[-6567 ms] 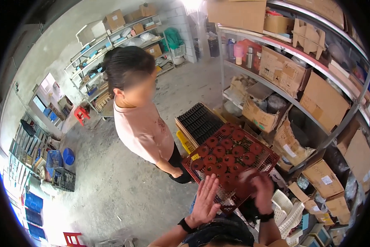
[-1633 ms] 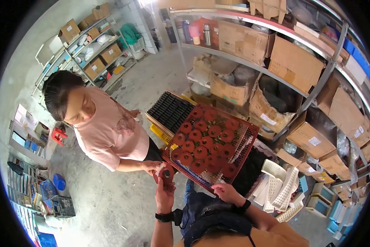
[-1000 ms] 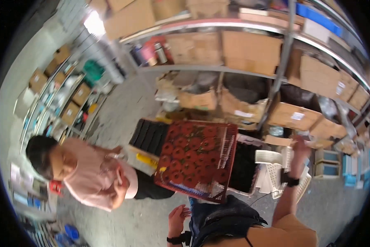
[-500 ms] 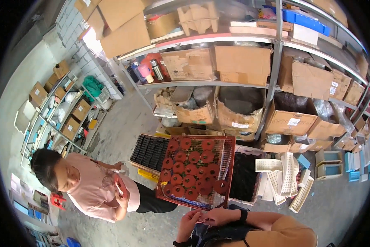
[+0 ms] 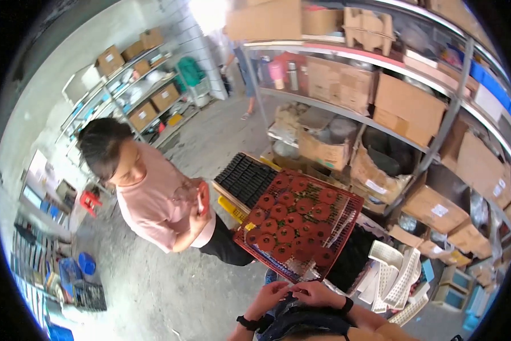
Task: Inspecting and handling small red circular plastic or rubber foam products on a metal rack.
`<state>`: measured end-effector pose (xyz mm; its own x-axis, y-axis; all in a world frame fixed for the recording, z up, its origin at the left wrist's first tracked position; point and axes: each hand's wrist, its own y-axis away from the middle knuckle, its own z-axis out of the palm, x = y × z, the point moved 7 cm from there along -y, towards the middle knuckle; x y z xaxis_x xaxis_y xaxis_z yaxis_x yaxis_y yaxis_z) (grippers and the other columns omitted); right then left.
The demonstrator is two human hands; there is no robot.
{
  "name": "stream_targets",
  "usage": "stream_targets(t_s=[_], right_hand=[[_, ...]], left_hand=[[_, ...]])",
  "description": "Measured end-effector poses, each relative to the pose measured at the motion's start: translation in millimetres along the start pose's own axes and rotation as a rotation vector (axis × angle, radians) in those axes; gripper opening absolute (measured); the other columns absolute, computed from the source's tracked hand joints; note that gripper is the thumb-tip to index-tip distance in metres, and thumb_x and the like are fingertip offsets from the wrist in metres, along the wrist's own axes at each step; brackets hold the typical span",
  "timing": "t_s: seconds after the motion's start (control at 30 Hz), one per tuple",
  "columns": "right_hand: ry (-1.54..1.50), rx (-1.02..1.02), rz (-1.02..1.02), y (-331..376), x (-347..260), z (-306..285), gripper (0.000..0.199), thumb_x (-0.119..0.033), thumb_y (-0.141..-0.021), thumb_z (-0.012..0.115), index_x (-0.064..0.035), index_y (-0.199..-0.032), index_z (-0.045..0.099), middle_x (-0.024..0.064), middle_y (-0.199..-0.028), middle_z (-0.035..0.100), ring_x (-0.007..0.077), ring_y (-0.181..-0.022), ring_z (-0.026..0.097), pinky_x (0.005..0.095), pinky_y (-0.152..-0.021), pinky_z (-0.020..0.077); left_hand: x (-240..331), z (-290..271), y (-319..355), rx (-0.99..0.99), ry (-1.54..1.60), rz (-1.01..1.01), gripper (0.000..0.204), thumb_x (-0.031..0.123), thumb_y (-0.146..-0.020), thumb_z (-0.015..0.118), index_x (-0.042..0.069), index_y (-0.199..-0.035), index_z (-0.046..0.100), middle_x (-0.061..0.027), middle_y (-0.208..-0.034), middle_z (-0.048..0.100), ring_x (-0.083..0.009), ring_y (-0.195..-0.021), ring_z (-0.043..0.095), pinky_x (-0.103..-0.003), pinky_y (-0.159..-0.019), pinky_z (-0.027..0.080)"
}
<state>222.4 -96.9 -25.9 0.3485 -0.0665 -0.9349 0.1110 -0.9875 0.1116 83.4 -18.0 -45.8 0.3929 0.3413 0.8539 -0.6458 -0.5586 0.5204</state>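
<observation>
My left hand [image 5: 272,296] and my right hand [image 5: 315,294] are close together at the lower middle, in front of my body. Both have their fingers bent in and pinched; anything between them is too small or hidden to make out. Just beyond them is a red mesh crate [image 5: 355,219]. Several dark red discs [image 5: 315,215] with a central hole lie on it in rows, with small green bits between. A dark wristband [image 5: 248,323] is on my left wrist, and another [image 5: 347,305] on my right.
A person in a pink shirt [image 5: 159,187] stands left of the crate, holding a red object [image 5: 203,196]. Behind the crate is a tray of black parts [image 5: 245,181]. White perforated baskets [image 5: 403,278] are piled at right. A metal shelf [image 5: 346,116] holds cardboard boxes [image 5: 406,111].
My view has turned left, so the crate, shelf and person appear farther right. My hands have come slightly apart. Another person's legs now show far back by the doorway.
</observation>
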Motion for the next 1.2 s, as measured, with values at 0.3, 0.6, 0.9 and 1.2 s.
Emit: stream_targets(t_s=[0.3, 0.6, 0.9, 1.2], right_hand=[[-0.141, -0.013, 0.024, -1.8, -10.2, -1.9, 0.033, -0.030, -0.094, 0.062, -0.0031, -0.113, 0.063, 0.0161, -0.092, 0.070, 0.0284, -0.082, 0.068, 0.0366, -0.072, 0.0516], [-0.135, -0.032, 0.066, 1.8, -12.5, -2.0, 0.030, -0.030, -0.093, 0.065, -0.0027, -0.105, 0.067, 0.0154, -0.087, 0.070, 0.0254, -0.077, 0.068, 0.0340, -0.069, 0.0506], [-0.020, -0.043, 0.103, 8.1, -26.5, -13.9, 0.027, -0.028, -0.090, 0.069, -0.0011, -0.092, 0.070, 0.0080, -0.072, 0.067, 0.0091, -0.067, 0.060, 0.0268, -0.064, 0.0480], [-0.066, 0.001, 0.053, 2.4, -14.0, -13.4, 0.024, -0.025, -0.091, 0.067, -0.0013, -0.087, 0.068, 0.0069, -0.069, 0.064, 0.0091, -0.065, 0.056, 0.0275, -0.062, 0.0462]], left_hand=[[15.6, 5.8, 12.4, -0.039, -0.149, 0.151, 0.038, 0.028, -0.095, 0.063, -0.001, -0.120, 0.063, -0.0092, -0.104, 0.071, -0.0144, -0.094, 0.066, -0.028, -0.082, 0.052], [14.9, 10.2, 21.4, -0.070, -0.227, 0.137, 0.037, 0.030, -0.095, 0.064, 0.003, -0.120, 0.064, -0.0080, -0.105, 0.069, -0.0135, -0.093, 0.064, -0.030, -0.081, 0.052], [2.8, 13.7, 11.5, -0.135, -0.199, 0.158, 0.049, 0.032, -0.089, 0.071, -0.001, -0.123, 0.060, -0.0103, -0.098, 0.070, -0.0166, -0.090, 0.066, -0.029, -0.081, 0.052], [6.5, 11.3, 3.7, -0.128, -0.288, 0.124, 0.046, 0.033, -0.090, 0.070, 0.003, -0.123, 0.061, -0.0079, -0.104, 0.069, -0.0158, -0.094, 0.065, -0.030, -0.084, 0.051]])
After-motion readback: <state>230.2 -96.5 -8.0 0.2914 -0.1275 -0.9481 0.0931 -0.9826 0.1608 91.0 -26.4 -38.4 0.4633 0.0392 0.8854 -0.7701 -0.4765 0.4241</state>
